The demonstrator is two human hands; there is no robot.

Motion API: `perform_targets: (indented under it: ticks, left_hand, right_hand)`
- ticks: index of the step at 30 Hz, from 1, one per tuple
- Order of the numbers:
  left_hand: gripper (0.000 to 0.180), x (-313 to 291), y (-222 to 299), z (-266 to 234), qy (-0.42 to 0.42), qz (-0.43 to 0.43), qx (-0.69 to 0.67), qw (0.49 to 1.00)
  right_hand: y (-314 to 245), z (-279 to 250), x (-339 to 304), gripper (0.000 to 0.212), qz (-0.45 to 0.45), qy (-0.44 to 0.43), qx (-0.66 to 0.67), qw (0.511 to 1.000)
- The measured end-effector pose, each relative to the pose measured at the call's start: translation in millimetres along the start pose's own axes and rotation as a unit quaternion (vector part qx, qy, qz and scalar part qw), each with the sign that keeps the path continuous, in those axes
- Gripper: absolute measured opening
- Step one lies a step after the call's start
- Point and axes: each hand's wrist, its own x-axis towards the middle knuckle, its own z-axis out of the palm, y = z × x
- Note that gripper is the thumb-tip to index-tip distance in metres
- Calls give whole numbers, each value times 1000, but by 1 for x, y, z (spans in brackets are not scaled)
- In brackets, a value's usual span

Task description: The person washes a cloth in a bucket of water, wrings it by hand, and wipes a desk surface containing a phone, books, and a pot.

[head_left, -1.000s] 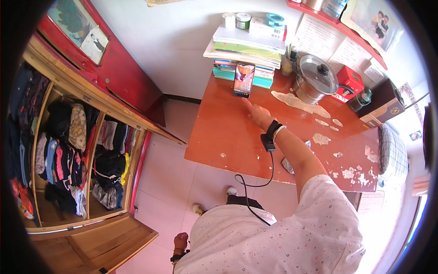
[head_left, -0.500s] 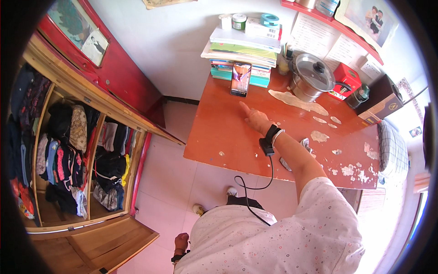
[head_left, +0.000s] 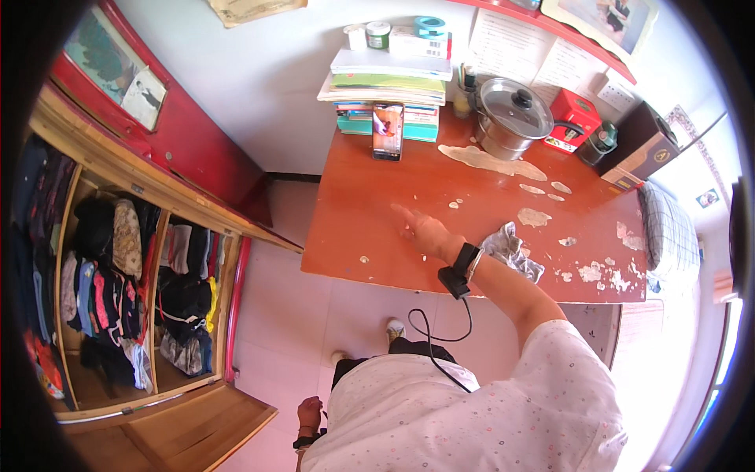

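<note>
Phone, slim, dark-edged, rectangular: standing upright, screen lit, toward the far left of the red-brown painted wooden table; set right up against a tall stack of multicoloured books and papers; well beyond the bare right hand, and apart from it.
Right hand: out over the table now; reaching in from the near side, fingers loosely extended toward the far left; slack in grip, grasping nothing; blurred at the fingertips, so can't tell whether touching the wood; wearing a black wristband with a boxy attachment.
Left hand, bare: down low beside the pale, speckled short-sleeved shirt, well away from the table; curled at the fingers; can't tell whether clenched on anything.
Cloth, grey and white, crumpled: lying on the table just beside the right wrist, near the front edge.
Pot, round, shiny steel: sitting at the back of the table, under a clear lid with a black knob; next to a red cardboard box.
Stack top: carrying a green-and-white round tub and a blue ring-shaped roll.
Wardrobe, wooden: standing open at left; packed with hanging and folded clothes.
</note>
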Motion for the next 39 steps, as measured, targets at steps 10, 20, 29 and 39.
perform_targets:
  ticks: [10, 20, 29, 39]
  left_hand:
    - [22, 62, -6, -20, -22, 66, 13, 998]
    - [21, 101, 22, -40, -68, 63, 30, 995]
    - [20, 101, 22, -75, -101, 93, 108, 985]
    - [15, 147, 2, -91, -132, 164, 192, 959]
  right_hand:
    - [43, -9, -80, 45, 3, 170, -105, 980]
    - [102, 7, -161, 52, 225, 268, -158, 923]
    - [103, 37, -156, 56, 312, 225, -149, 911]
    - [98, 41, -151, 56, 340, 214, -160, 902]
